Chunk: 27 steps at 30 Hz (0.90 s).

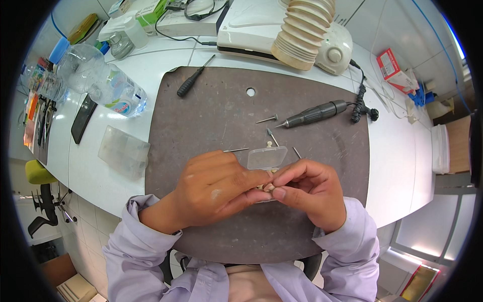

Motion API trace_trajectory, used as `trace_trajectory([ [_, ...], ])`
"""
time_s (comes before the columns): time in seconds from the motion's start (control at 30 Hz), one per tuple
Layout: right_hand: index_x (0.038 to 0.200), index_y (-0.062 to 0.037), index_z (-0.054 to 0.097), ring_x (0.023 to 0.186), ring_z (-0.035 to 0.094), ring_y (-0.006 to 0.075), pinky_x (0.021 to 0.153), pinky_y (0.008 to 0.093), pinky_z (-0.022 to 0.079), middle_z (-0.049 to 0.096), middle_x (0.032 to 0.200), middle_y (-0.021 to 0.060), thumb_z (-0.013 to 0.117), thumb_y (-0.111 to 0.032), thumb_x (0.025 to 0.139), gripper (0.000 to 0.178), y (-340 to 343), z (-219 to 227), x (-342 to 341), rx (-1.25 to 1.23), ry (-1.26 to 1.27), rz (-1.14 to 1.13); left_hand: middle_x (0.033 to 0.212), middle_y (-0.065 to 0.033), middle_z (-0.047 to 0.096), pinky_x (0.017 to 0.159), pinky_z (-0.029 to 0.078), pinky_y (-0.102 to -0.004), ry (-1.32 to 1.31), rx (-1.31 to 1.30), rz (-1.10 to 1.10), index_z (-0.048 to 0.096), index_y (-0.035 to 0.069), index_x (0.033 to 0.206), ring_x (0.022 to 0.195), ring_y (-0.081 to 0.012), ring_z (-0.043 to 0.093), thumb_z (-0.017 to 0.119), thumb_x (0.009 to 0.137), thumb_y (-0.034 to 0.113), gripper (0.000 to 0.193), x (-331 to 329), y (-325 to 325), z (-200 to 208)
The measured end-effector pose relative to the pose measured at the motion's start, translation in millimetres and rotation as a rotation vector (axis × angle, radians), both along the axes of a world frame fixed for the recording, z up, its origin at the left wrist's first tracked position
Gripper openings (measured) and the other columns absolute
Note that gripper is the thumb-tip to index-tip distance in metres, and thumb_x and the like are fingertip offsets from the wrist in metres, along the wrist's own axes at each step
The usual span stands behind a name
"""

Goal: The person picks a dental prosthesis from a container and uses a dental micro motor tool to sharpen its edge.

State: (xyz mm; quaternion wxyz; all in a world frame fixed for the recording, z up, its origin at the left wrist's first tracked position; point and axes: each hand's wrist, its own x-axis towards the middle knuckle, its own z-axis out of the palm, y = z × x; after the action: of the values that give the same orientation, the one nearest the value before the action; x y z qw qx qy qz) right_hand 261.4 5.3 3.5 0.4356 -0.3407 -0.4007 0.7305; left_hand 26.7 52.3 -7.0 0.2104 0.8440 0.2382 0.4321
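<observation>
My left hand [211,183] and my right hand [314,194] meet near the middle of the brown mat. Their thumbs and fingers are closed together in a pinch around small tooth-coloured dental pieces [268,186], partly hidden by the fingertips. Just beyond them rises the raised lid of a small clear plastic box [266,159]; its base is mostly hidden beneath my fingers. Another tiny cream piece [269,144] shows at the lid's far edge. Around the lid lie a grey-tipped rotary bur [272,136], a thin metal shank [297,152] and a metal rod [236,150].
A black rotary handpiece [317,113] with a coiled cord lies across the mat [221,121]. A wheel-tipped bur [267,120] is near its point. A black-handled tool [190,83], a water bottle [128,98], a phone [83,119] and a clear box [124,151] stay leftward. An extraction hose [304,32] hangs behind.
</observation>
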Motion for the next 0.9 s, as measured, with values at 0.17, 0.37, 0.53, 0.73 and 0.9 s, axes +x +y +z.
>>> trace_trajectory([
  [0.17,0.115,0.0018,0.069,0.102,0.069,0.0117,0.086,0.0248,0.055,0.074,0.112,0.0094,0.075,-0.002,0.098,0.019,-1.8,1.7,-0.8,0.0,-0.046,-0.01,0.078,-0.0037,0.074,0.055,0.047,-0.0317,-0.003,0.023,-0.046,0.078,0.008,0.101,0.061,-0.0191,0.064,0.091,0.076,0.023,0.032,-1.8,1.1,2.6],
  [0.37,0.117,0.0017,0.07,0.099,0.068,0.0096,0.079,0.0236,0.052,0.075,0.114,0.0087,0.075,-0.004,0.098,0.021,-4.7,6.2,-0.8,0.042,-0.121,-0.006,0.079,-0.0038,0.075,0.056,0.048,-0.0313,-0.011,0.013,-0.044,0.078,0.006,0.101,0.062,-0.0192,0.065,0.089,0.077,0.026,0.033,-0.4,1.7,4.1],
  [0.53,0.118,0.0006,0.071,0.095,0.068,0.0079,0.076,0.0226,0.051,0.076,0.113,0.0075,0.075,-0.004,0.097,0.022,-4.5,4.4,0.9,0.09,-0.173,-0.005,0.08,-0.0042,0.076,0.056,0.048,-0.031,-0.002,0.011,-0.032,0.078,0.005,0.1,0.062,-0.0185,0.065,0.089,0.077,0.026,0.033,-1.6,1.7,3.9],
  [0.73,0.117,0.0001,0.073,0.092,0.068,0.0075,0.075,0.0227,0.051,0.077,0.11,0.007,0.076,-0.004,0.097,0.021,-5.3,6.3,0.7,0.101,-0.204,-0.031,0.078,-0.0041,0.074,0.056,0.048,-0.0304,-0.005,0.014,-0.02,0.078,0.005,0.099,0.061,-0.0181,0.065,0.088,0.077,0.025,0.032,0.1,1.7,3.5],
  [0.9,0.12,-0.0004,0.07,0.096,0.068,0.0084,0.078,0.0231,0.051,0.075,0.112,0.0072,0.076,-0.003,0.096,0.025,-4.9,5.4,1.1,0.111,-0.193,-0.018,0.077,-0.0044,0.074,0.056,0.048,-0.0304,-0.01,0.003,-0.02,0.078,0.005,0.099,0.062,-0.0184,0.066,0.088,0.077,0.025,0.032,-0.8,1.3,2.9],
])
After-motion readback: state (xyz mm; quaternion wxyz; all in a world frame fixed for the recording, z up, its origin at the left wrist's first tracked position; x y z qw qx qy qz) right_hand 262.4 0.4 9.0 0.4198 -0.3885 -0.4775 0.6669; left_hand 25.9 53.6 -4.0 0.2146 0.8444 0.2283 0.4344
